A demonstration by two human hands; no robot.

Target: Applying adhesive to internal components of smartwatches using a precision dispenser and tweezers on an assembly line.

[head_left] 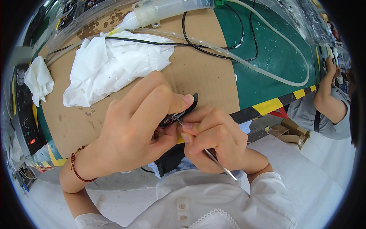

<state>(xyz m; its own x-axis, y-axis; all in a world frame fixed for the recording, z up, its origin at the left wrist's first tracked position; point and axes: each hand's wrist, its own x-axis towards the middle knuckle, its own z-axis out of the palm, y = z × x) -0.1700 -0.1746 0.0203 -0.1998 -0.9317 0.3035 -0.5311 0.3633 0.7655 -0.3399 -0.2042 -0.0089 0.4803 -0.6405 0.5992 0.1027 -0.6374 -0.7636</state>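
My left hand [139,118] is closed around a small black curved part [195,100], pinching it between thumb and fingers. Most of the part is hidden by the fingers; bits of dark inner detail show between them. In my right hand [217,139] a slim pair of metal tweezers [221,165] is gripped like a pen. Its fine tip reaches into the inside of the black part, and its back end sticks out below my palm. A small patch of yellow shows between the two hands; I cannot make out what it is.
A brown cardboard sheet [206,80] covers part of the green table mat [248,86]. On it lie a large white cloth [114,65] and a dispensing syringe [167,12] with clear tubing [284,79]. A black control box [27,122] stands left; another person [324,105] is at right.
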